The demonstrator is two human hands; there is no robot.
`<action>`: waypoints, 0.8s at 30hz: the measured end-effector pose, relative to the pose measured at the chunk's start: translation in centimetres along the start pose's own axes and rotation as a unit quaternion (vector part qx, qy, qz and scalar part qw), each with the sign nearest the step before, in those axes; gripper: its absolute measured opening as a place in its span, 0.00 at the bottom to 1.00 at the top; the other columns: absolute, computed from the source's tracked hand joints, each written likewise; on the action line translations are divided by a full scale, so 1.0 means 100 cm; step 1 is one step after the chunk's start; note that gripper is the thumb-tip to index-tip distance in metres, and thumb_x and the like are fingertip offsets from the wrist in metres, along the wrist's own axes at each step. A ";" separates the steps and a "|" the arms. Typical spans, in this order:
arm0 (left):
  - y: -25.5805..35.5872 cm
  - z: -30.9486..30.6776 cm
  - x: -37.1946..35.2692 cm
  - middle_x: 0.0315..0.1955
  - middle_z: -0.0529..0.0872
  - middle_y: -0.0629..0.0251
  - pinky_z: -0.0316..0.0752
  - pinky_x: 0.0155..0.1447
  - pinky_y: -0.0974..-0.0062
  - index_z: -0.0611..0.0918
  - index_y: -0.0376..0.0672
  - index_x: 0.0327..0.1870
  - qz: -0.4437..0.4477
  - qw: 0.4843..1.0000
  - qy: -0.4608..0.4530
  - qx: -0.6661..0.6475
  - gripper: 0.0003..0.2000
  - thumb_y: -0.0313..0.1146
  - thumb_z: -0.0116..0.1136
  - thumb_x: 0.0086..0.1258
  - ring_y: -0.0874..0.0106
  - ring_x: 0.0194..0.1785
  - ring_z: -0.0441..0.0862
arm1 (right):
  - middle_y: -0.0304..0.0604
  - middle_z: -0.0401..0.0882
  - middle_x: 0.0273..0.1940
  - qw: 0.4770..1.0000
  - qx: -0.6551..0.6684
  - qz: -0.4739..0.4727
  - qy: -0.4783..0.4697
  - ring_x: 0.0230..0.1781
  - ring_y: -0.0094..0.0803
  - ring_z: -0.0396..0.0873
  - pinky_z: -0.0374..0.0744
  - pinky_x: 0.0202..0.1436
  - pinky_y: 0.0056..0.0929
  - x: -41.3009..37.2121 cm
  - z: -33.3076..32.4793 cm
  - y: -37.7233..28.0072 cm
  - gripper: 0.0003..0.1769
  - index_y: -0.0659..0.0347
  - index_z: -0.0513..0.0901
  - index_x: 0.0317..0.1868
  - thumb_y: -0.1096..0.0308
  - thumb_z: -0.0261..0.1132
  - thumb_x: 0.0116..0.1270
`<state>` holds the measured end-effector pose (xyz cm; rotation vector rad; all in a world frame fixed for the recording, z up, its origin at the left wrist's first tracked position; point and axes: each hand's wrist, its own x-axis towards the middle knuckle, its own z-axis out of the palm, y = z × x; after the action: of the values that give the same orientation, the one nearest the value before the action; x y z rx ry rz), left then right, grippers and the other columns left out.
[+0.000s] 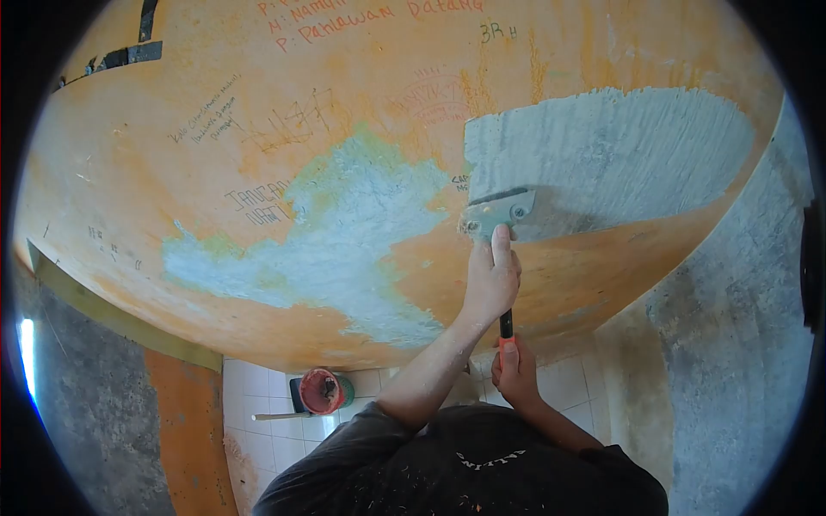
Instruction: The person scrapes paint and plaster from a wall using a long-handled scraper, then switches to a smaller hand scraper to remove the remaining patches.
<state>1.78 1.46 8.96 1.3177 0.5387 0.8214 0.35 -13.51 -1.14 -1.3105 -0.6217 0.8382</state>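
Note:
Both my hands are on one long-handled wall scraper [501,209], its wide grey-green head with two round fasteners lying against the orange wall [551,267]. My left hand [494,279] grips it just below the head, thumb stretched up along it. Lower down, my right hand [515,371] is wrapped round the red-orange end of the black handle. The head sits at the lower left border of a large grey-white bare patch [619,155] on the wall. To its left spreads a second, ragged pale patch [344,224] with greenish edges. The blade's edge is partly hidden.
On the tiled floor [258,387] below stands a red and green bucket [323,392], with a pale stick [280,417] beside it. Handwriting [370,21] and black tape [129,56] mark the upper wall. A grey wall [731,344] rises on the right.

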 end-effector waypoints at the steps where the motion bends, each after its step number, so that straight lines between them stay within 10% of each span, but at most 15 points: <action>1: 0.009 0.001 0.001 0.12 0.61 0.77 0.55 0.16 0.79 0.69 0.45 0.45 0.013 1.000 -0.005 -0.002 0.20 0.55 0.37 0.82 0.83 0.12 0.59 | 0.30 0.63 0.18 1.000 0.000 -0.002 -0.001 0.14 0.16 0.62 0.62 0.19 0.21 -0.002 0.002 -0.005 0.19 0.62 0.73 0.44 0.54 0.46 0.82; 24: 0.128 0.024 0.018 0.12 0.61 0.76 0.57 0.16 0.78 0.69 0.43 0.43 0.066 0.996 -0.043 -0.039 0.21 0.54 0.36 0.83 0.81 0.12 0.59 | 0.31 0.62 0.16 0.998 0.021 -0.056 -0.030 0.13 0.17 0.61 0.62 0.17 0.22 0.016 0.018 -0.110 0.22 0.61 0.73 0.47 0.49 0.45 0.82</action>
<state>1.90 1.89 22.12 1.3198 0.3512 0.8822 1.76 -11.65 9.89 -1.2051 -0.7144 0.7961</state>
